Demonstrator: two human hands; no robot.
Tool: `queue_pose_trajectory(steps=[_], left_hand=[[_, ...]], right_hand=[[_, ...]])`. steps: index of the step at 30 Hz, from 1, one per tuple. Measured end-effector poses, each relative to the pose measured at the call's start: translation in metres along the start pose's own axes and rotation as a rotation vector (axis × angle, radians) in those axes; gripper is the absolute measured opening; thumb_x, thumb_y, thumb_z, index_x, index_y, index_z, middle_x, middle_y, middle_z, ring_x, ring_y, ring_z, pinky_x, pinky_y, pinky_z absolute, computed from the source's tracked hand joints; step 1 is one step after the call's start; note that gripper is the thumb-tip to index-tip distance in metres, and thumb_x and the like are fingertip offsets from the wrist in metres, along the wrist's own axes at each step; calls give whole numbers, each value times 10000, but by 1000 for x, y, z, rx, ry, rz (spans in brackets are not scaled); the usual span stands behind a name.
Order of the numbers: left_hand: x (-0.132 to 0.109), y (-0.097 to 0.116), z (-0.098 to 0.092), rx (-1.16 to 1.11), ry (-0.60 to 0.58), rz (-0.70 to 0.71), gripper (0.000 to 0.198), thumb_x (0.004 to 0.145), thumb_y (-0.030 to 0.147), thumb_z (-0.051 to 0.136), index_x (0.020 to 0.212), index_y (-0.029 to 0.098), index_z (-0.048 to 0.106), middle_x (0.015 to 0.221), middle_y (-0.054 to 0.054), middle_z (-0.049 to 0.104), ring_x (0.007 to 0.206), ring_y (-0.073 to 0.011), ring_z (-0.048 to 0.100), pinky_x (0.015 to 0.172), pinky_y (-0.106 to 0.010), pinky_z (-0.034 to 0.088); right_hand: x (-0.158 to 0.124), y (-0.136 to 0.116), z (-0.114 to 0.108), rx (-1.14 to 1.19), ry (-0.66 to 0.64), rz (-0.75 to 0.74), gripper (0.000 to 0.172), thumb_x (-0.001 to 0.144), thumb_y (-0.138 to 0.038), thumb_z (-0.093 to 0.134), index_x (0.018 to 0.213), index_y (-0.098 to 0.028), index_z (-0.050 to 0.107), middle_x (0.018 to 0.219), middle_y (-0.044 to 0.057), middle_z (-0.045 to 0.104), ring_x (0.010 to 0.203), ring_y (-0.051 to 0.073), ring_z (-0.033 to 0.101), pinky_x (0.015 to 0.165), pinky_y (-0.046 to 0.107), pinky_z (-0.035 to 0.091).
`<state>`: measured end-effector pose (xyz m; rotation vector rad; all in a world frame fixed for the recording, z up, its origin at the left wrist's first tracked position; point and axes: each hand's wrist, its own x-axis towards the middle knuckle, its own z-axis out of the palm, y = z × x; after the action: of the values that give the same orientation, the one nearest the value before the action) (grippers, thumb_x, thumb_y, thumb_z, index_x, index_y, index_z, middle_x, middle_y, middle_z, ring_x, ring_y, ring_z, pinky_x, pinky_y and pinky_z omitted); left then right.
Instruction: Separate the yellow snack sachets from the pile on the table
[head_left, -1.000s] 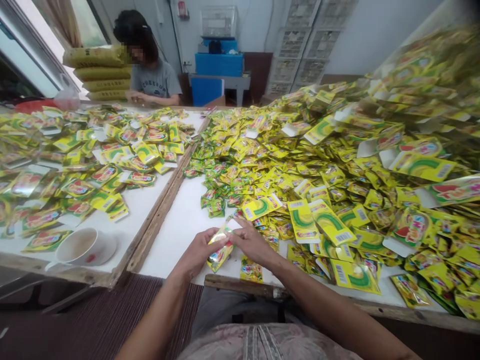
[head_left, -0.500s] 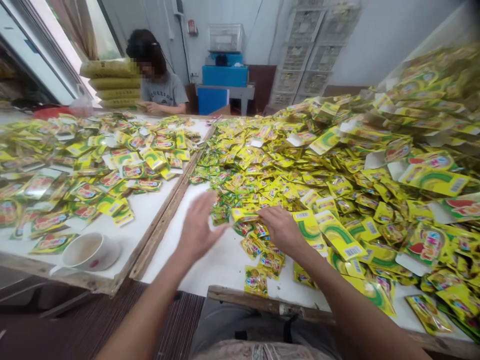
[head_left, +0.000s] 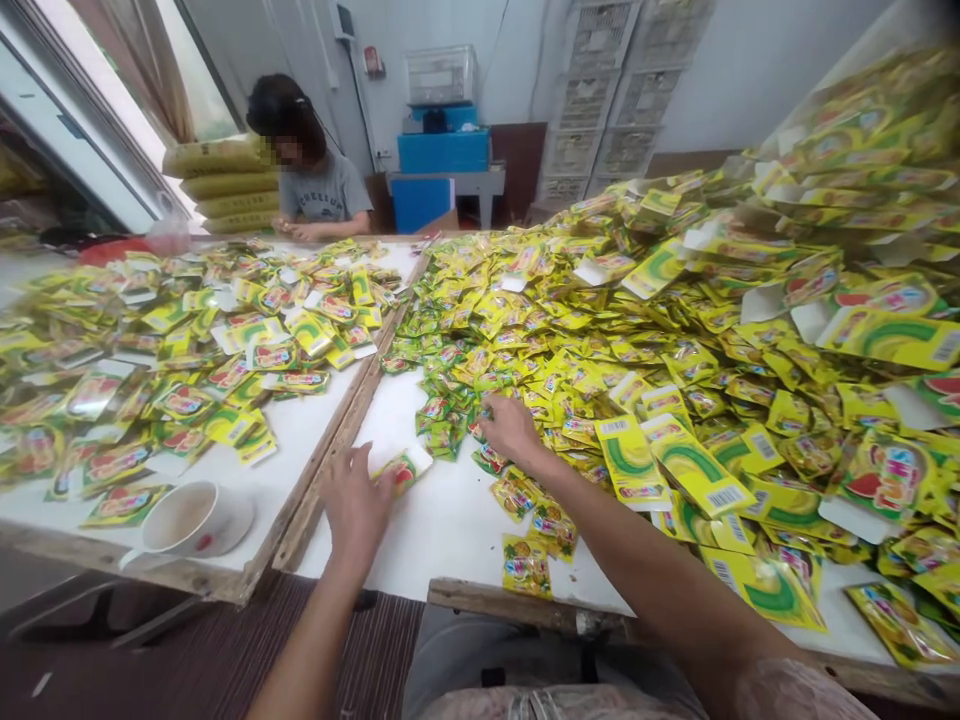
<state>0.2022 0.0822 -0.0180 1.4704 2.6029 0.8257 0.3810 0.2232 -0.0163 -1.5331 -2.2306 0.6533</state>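
Note:
My left hand (head_left: 356, 505) is closed around the near end of a small yellow-green carton (head_left: 405, 468) with a watermelon picture. The carton's white open flap points to the right, above the bare white tabletop. My right hand (head_left: 511, 432) has its fingertips pinched together at the edge of the sachet pile, on what looks like a small green sachet (head_left: 487, 409), mostly hidden by the fingers. Green sachets (head_left: 442, 425) lie just left of that hand. Several yellow pineapple sachets (head_left: 526, 565) rest below it, near the table edge.
A large heap of yellow sachets (head_left: 555, 340) and flat cartons (head_left: 697, 465) covers the right side. Cartons (head_left: 180, 400) are spread over the left table, beside a white cup (head_left: 180, 520). A wooden strip (head_left: 337, 450) divides the tables. Another person (head_left: 322, 190) sits across.
The carton has passed from my right hand to my left, which has drawn back toward me. My right hand has moved slightly left, its fingers now among the sachets.

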Motion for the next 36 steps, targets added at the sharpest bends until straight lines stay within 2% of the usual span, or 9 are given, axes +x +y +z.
queue_pose_trajectory(steps=[2, 7, 12, 17, 19, 22, 26, 33, 36], left_hand=[[-6, 13, 5, -197, 59, 55, 428, 746, 429, 584, 1052, 132, 630, 1065, -159, 634, 1011, -297, 567, 848, -394, 430], [-18, 54, 29, -950, -450, -126, 377, 669, 479, 664, 833, 139, 671, 587, -9, 615, 554, -139, 555, 577, -255, 443], [-41, 58, 43, -1289, -565, -367, 312, 636, 443, 709, 681, 137, 664, 528, 29, 578, 465, -73, 472, 489, -196, 373], [-53, 52, 37, -1326, -681, -413, 329, 566, 316, 794, 824, 147, 677, 646, 0, 674, 604, -117, 595, 594, -214, 442], [-48, 51, 35, -1377, -622, -459, 351, 495, 258, 830, 782, 148, 659, 659, -7, 691, 631, -132, 622, 629, -226, 459], [-38, 51, 37, -1409, -491, -528, 395, 421, 214, 849, 744, 152, 630, 664, -3, 698, 633, -136, 632, 642, -231, 466], [-30, 52, 44, -1335, -479, -532, 394, 438, 249, 834, 755, 143, 625, 579, 23, 647, 553, -123, 594, 582, -229, 443], [-29, 44, 56, -1072, -341, -318, 330, 554, 327, 763, 783, 142, 615, 459, 93, 450, 446, -79, 436, 469, -207, 322], [-27, 41, 55, -974, -403, -219, 293, 580, 313, 739, 796, 151, 627, 481, 79, 468, 488, -100, 475, 493, -213, 349]], right_hand=[[-12, 2, -1, 154, -8, -15, 149, 777, -264, 578, 871, -182, 659, 818, 50, 676, 782, 185, 620, 696, 280, 457], [-52, 3, -8, 812, -146, -7, 268, 662, -376, 655, 830, -171, 619, 732, 6, 621, 685, 147, 572, 649, 280, 463], [-96, 9, 9, 838, -85, 83, 233, 704, -392, 606, 692, -192, 487, 576, -53, 453, 531, 101, 455, 513, 235, 387], [-113, 12, 20, 610, -86, -4, 166, 786, -306, 492, 667, -206, 435, 534, -63, 400, 491, 104, 429, 484, 225, 323], [-104, 11, 7, 478, -109, -57, 149, 820, -299, 461, 710, -203, 492, 546, -51, 466, 501, 110, 456, 504, 226, 325], [-83, 15, -20, 88, 36, -19, 192, 864, -356, 459, 812, -197, 553, 638, -1, 584, 588, 144, 518, 562, 245, 336], [-65, 33, -31, -346, 89, 13, 277, 772, -288, 632, 996, -154, 539, 845, 98, 637, 834, 236, 555, 675, 287, 359], [-72, 46, -22, 155, 83, -89, 114, 792, -263, 549, 849, -170, 583, 801, 52, 571, 744, 187, 517, 663, 283, 385], [-74, 31, -32, 432, -156, -174, 150, 792, -314, 541, 842, -186, 600, 810, 25, 573, 771, 174, 528, 684, 278, 403]])
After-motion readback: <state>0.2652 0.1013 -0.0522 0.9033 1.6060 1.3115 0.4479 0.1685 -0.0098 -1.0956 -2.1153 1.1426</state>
